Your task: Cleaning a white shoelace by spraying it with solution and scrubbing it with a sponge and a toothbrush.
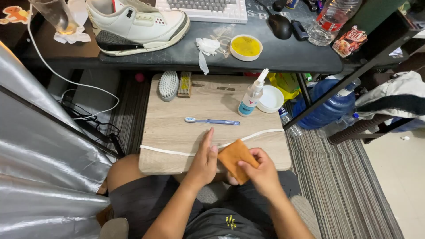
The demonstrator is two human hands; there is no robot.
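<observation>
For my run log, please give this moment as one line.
left hand: flat on wooden lap board | right hand: holds orange cloth | near: blue toothbrush

Both my hands meet low in front of me.
My left hand (pixel 204 158) is flat and open-fingered, my right hand (pixel 261 172) pinched shut.

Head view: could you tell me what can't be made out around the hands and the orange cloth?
- Orange cloth: near corner covered by the right hand.
- White shoelace: its middle passes behind the left hand and the cloth.
- White sneaker: its top is cut off by the frame's upper edge.
</observation>
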